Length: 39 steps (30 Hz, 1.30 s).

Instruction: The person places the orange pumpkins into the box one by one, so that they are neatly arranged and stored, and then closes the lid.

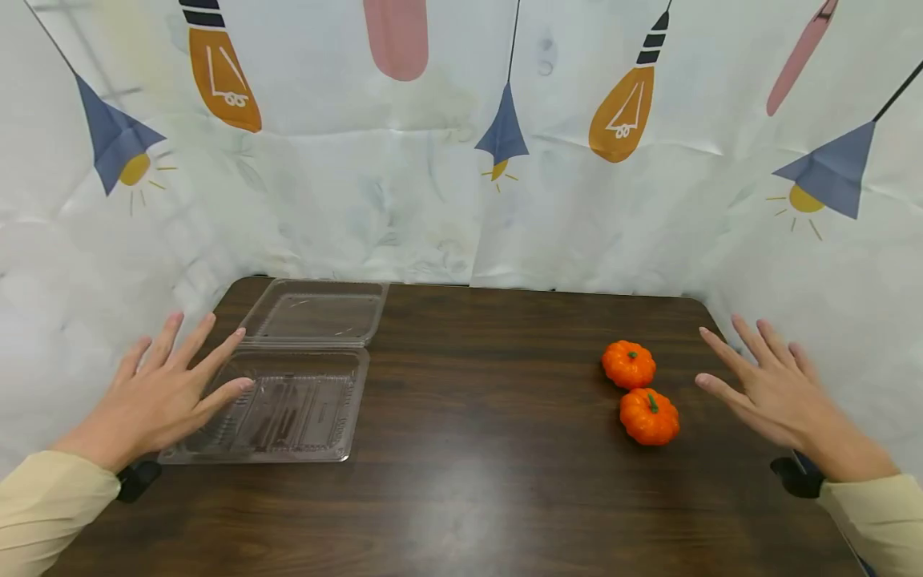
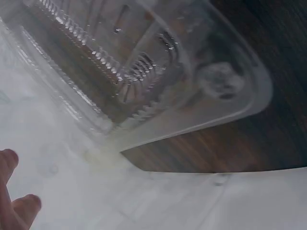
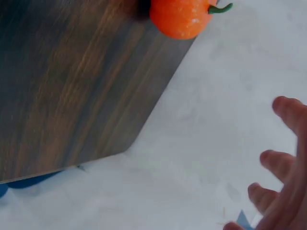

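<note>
On the left of the table lies a clear plastic clamshell container (image 1: 358, 401), its lid (image 1: 375, 312) folded back behind the base. My left hand (image 1: 169, 389) hovers over the container's left side, fingers spread and holding nothing. Two small orange pumpkins with green stems are on the right: the farther pumpkin (image 1: 629, 365) sits just behind the nearer pumpkin (image 1: 649, 418). To their right, my right hand (image 1: 779, 393) is held with spread fingers, apart from both. In the right wrist view one pumpkin (image 3: 177, 17) shows at the top, and the left wrist view shows the container's corner (image 2: 259, 91).
The dark wooden table (image 1: 476, 385) has rounded far corners. A white curtain (image 1: 324, 208) printed with lamps and bulbs hangs along its back and both sides. Dark wrist devices, such as the one on the left wrist (image 1: 139, 481), sit under both sleeves' cuffs.
</note>
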Each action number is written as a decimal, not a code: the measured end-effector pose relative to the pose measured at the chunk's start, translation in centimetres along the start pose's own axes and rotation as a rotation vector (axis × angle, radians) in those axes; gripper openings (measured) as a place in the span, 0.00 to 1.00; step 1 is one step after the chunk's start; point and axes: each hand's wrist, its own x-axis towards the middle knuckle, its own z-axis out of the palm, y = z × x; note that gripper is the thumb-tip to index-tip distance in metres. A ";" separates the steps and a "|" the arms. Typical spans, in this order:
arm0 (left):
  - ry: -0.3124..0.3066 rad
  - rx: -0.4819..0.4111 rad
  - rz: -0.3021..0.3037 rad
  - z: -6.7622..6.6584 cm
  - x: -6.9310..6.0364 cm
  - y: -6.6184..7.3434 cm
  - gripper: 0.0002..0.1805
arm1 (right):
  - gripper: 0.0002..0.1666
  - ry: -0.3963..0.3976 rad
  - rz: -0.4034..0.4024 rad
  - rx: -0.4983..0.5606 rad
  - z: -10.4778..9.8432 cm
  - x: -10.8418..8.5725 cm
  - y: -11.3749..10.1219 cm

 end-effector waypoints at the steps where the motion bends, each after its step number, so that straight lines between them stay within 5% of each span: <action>1: 0.004 0.000 0.002 0.2 0.0 -0.1 0.44 | 0.46 0.018 -0.009 -0.002 0.1 0.1 -0.1; 11: 0.014 -0.169 -0.027 2.5 0.0 -1.9 0.38 | 0.49 0.153 -0.036 0.163 2.2 0.7 -1.1; 16: -0.039 -0.228 -0.092 3.1 0.1 -2.1 0.36 | 0.48 0.118 -0.015 0.300 3.9 0.1 -1.6; 26: -0.060 -0.434 -0.128 3.9 0.3 -2.9 0.32 | 0.50 0.023 0.031 0.498 6.9 -1.3 -2.0; 39: -0.041 -0.670 -0.238 4.5 0.0 -4.0 0.31 | 0.45 0.056 0.028 0.625 8.8 -1.5 -2.5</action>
